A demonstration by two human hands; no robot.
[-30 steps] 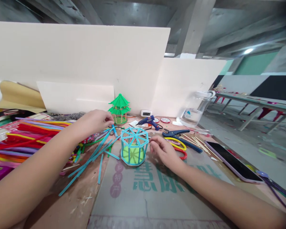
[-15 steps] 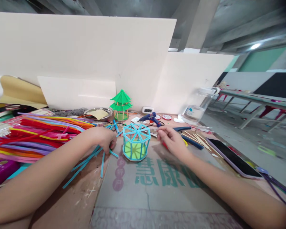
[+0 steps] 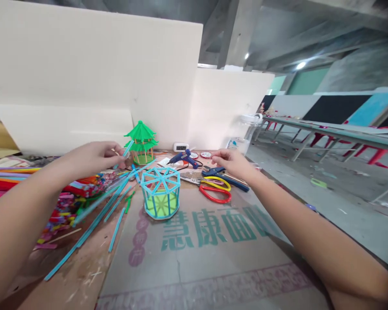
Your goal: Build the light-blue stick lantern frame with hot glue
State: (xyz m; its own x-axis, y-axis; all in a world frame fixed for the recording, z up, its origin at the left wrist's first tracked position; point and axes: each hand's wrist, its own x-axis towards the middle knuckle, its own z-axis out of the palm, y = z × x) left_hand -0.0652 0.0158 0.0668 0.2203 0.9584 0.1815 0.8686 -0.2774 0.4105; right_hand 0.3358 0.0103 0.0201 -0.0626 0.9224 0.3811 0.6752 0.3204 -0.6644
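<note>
A small cage of light blue sticks (image 3: pixel 160 192) with a green base stands on the cardboard sheet (image 3: pixel 197 249). My left hand (image 3: pixel 98 157) is raised left of it, fingers pinched on a long light blue stick (image 3: pixel 110 189) that slants down to the left. My right hand (image 3: pixel 231 161) reaches out over the blue pliers (image 3: pixel 224 175) and toward the blue glue gun (image 3: pixel 184 158); its fingers are curled and I see nothing in them. A green pagoda model (image 3: pixel 141 141) stands behind the cage.
Loose blue sticks (image 3: pixel 93 224) lie left of the cage beside a heap of coloured pipe cleaners (image 3: pixel 26 181). Scissors with red and yellow handles (image 3: pixel 213 189) lie right of the cage. White boards (image 3: pixel 116 77) wall the back; a clear jar (image 3: pixel 244 133) stands at the right.
My left hand rose from the stick pile holding a blue stick. My right hand moved from beside the cage out toward the pliers and glue gun. The view swung right.
</note>
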